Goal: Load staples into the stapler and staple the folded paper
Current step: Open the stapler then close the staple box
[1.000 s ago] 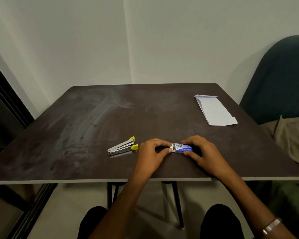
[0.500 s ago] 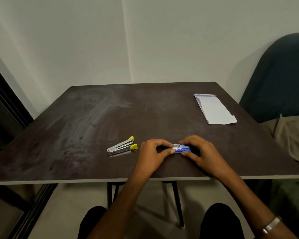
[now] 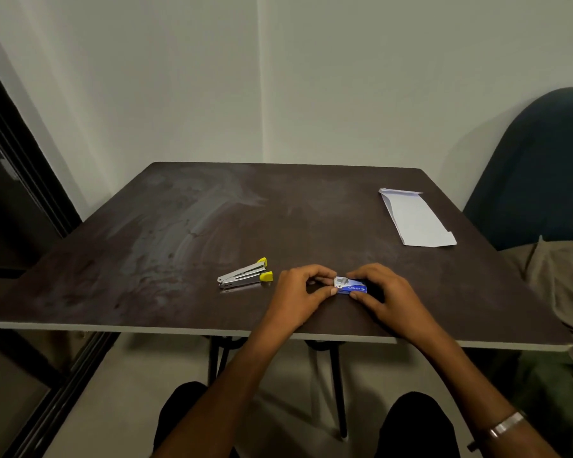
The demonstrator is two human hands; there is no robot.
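head view, looking down on a dark brown table (image 3: pixel 186 226) with smeared, streaky marks across its left half. both hands rest on the near part of the table, close together, working one small object between them. the object is a blue staple box (image 3: pixel 354 288) lying flat on the tabletop; its left end shows a pale, silvery opening. the left hand (image 3: pixel 298 295) has thumb and forefinger pinched at that open end. the right hand (image 3: pixel 384 292) is clamped on the box from the right, thumb on the near side and fingers curled over the far side. whether any staples have come clear of the box cannot be told.

the stapler (image 3: pixel 244 278), metal with yellow tips, lies just left of the left hand, not touched, its two arms splayed slightly apart at the yellow end. the folded paper (image 3: pixel 415 219), white, lies flat near the far right corner of the table, well apart from both hands.

a metal bracelet (image 3: pixel 506 428) sits on the right wrist. a dark blue chair back (image 3: pixel 536 166) stands beyond the table's right edge.
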